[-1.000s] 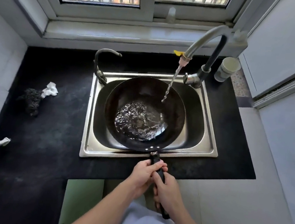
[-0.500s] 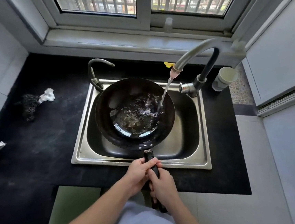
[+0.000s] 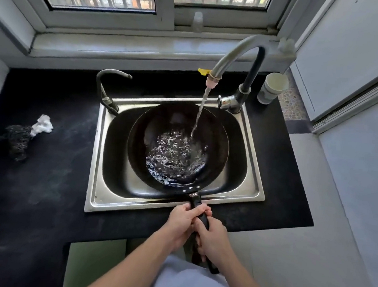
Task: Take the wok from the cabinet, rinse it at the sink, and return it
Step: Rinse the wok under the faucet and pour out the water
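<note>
A black wok (image 3: 153, 126) sits inside the steel sink (image 3: 96, 172), roughly level, with rippling water pooled in its bottom. Water streams from the tall curved faucet (image 3: 234, 53) into the wok's right side. The wok's long black handle (image 3: 195, 201) reaches toward me over the sink's front rim. My left hand (image 3: 182, 221) grips the handle nearer the wok. Just behind it, my right hand (image 3: 212, 239) is closed on the same handle, whose end sticks out below it.
A second, smaller tap (image 3: 107, 86) stands at the sink's back left. A paper cup (image 3: 271, 87) sits right of the faucet. On the black countertop (image 3: 43, 176) at left lie a dark scrubber (image 3: 17, 137) and crumpled white tissue (image 3: 42, 124). The window sill runs behind.
The wok has swung back to the right and levelled in the sink, and the water has spread across its bottom. Both hands keep their grip on the handle.
</note>
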